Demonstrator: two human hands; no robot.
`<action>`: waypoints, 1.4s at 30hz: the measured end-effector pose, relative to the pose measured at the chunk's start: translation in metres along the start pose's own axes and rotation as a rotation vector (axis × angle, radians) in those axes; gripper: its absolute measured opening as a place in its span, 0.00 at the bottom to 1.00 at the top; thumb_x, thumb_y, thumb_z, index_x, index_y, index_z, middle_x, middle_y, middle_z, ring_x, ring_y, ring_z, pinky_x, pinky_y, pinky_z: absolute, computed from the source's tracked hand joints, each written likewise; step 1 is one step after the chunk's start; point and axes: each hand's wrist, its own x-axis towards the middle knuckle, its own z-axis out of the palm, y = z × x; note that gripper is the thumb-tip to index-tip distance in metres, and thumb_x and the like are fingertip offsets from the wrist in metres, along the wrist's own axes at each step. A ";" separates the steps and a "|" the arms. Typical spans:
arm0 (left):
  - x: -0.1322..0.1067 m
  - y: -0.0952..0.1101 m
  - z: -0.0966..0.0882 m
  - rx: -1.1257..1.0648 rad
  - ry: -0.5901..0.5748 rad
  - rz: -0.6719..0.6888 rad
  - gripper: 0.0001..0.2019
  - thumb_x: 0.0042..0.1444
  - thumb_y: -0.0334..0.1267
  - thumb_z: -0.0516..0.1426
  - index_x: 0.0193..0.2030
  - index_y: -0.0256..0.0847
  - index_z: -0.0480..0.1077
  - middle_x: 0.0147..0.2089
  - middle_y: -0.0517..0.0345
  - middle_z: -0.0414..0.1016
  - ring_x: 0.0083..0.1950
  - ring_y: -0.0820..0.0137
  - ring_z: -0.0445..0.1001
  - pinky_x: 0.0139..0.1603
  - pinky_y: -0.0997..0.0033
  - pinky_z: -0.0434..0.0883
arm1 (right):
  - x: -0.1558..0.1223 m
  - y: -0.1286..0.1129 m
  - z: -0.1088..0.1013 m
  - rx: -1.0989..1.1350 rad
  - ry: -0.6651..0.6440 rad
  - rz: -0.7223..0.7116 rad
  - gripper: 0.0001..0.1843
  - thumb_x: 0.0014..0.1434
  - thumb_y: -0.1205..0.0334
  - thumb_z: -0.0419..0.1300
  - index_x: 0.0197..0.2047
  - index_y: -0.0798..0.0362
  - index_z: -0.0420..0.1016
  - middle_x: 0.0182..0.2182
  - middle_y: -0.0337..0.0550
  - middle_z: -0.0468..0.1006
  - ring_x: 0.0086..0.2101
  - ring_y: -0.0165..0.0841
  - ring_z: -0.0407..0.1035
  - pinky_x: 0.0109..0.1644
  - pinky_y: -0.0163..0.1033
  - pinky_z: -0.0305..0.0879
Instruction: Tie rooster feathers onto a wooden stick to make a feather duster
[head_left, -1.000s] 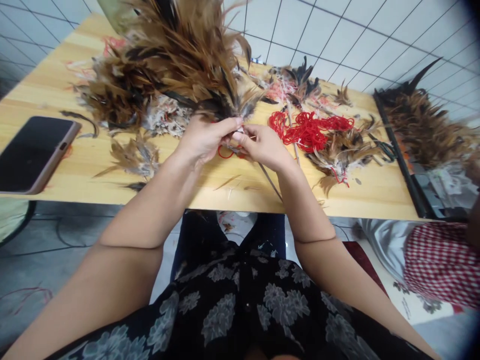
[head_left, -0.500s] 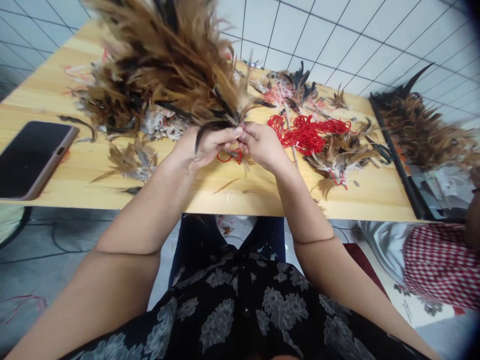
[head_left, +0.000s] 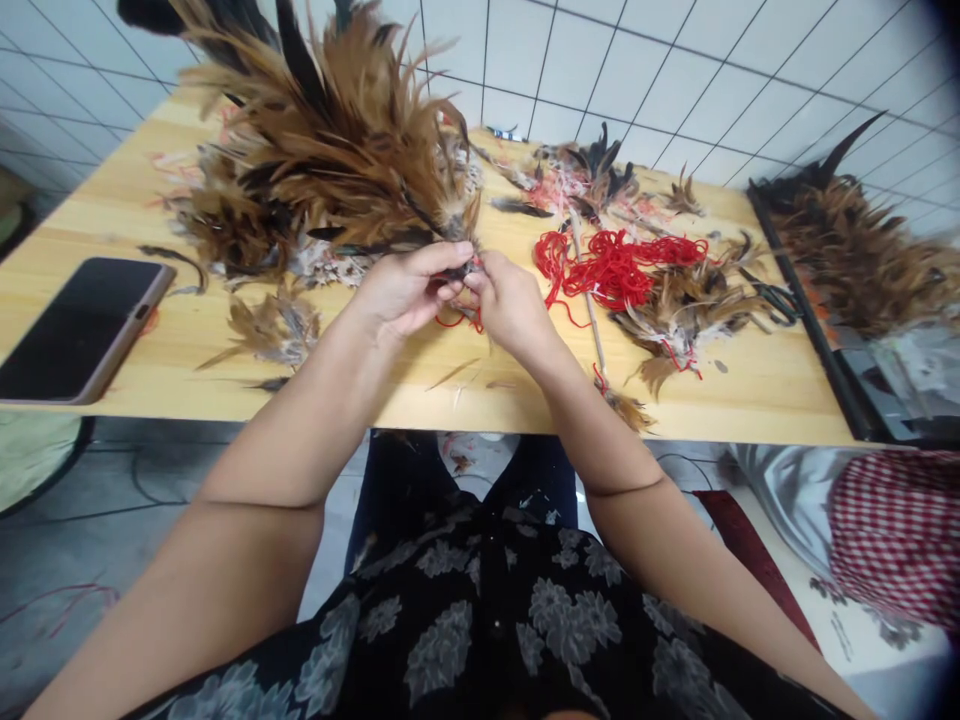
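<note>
A large feather duster of brown and black feathers slants up to the left over the table. Its narrow end lies between my two hands. My left hand is closed on this end, thumb on top and fingers curled beneath. Pressed against the same spot, my right hand pinches with thumb and fingers; any string between the fingertips is too small to make out. Some red string shows on the table just under the hands. To the right lies a tangled heap of red string.
A phone lies at the left. Loose feathers and a feather pile are nearby. Right of the string are a feather bunch, scissors and a black-edged tray with feathers. A thin stick points towards the table's front edge.
The feather duster has tilted lower and shifted slightly left, its feathers now sharper. My hands have moved slightly, still together at its narrow end. The view has shifted a little.
</note>
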 end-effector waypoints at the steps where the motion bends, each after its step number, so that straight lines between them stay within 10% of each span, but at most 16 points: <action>1: 0.000 0.000 0.000 0.002 0.010 0.011 0.17 0.56 0.30 0.79 0.32 0.36 0.75 0.30 0.58 0.78 0.24 0.77 0.74 0.22 0.81 0.67 | -0.001 -0.002 0.000 -0.003 0.015 -0.002 0.17 0.82 0.62 0.54 0.63 0.56 0.81 0.58 0.58 0.90 0.59 0.44 0.84 0.66 0.44 0.79; 6: 0.001 0.000 -0.002 0.000 0.029 0.063 0.14 0.56 0.31 0.81 0.37 0.37 0.80 0.34 0.57 0.82 0.28 0.74 0.78 0.26 0.78 0.72 | -0.003 -0.011 -0.002 -0.077 0.051 -0.067 0.31 0.81 0.68 0.55 0.82 0.64 0.67 0.75 0.66 0.79 0.73 0.46 0.74 0.84 0.51 0.67; 10: 0.002 -0.001 -0.004 0.002 0.021 0.052 0.16 0.58 0.32 0.81 0.32 0.38 0.78 0.31 0.57 0.80 0.26 0.74 0.74 0.24 0.77 0.69 | -0.008 -0.015 -0.003 -0.198 0.030 -0.063 0.36 0.77 0.72 0.59 0.85 0.60 0.65 0.72 0.63 0.79 0.66 0.49 0.79 0.75 0.51 0.76; 18: 0.003 -0.007 0.001 0.014 0.048 0.031 0.18 0.63 0.31 0.79 0.30 0.41 0.76 0.31 0.59 0.78 0.30 0.71 0.77 0.32 0.70 0.75 | -0.012 -0.028 -0.003 -0.233 0.010 0.095 0.20 0.86 0.62 0.51 0.70 0.60 0.77 0.62 0.67 0.86 0.56 0.48 0.85 0.58 0.46 0.79; 26: -0.009 -0.001 0.018 -0.008 0.073 0.049 0.22 0.67 0.27 0.74 0.26 0.38 0.70 0.26 0.62 0.69 0.24 0.81 0.61 0.19 0.85 0.56 | -0.007 -0.015 0.002 -0.312 -0.001 0.054 0.19 0.86 0.63 0.50 0.67 0.56 0.80 0.60 0.60 0.87 0.55 0.47 0.85 0.58 0.45 0.79; 33: -0.013 0.002 0.025 0.065 0.148 0.062 0.23 0.60 0.26 0.80 0.26 0.37 0.71 0.26 0.62 0.71 0.23 0.81 0.65 0.21 0.82 0.55 | 0.001 0.013 0.011 -0.297 0.031 -0.050 0.18 0.84 0.60 0.51 0.62 0.53 0.80 0.53 0.56 0.90 0.53 0.46 0.84 0.58 0.45 0.77; 42: -0.015 0.014 0.010 0.282 0.011 0.298 0.18 0.65 0.29 0.78 0.34 0.39 0.75 0.32 0.61 0.78 0.41 0.68 0.85 0.39 0.78 0.75 | 0.017 -0.015 -0.026 -0.081 0.029 0.069 0.14 0.85 0.60 0.53 0.51 0.53 0.78 0.51 0.50 0.88 0.52 0.41 0.80 0.58 0.44 0.70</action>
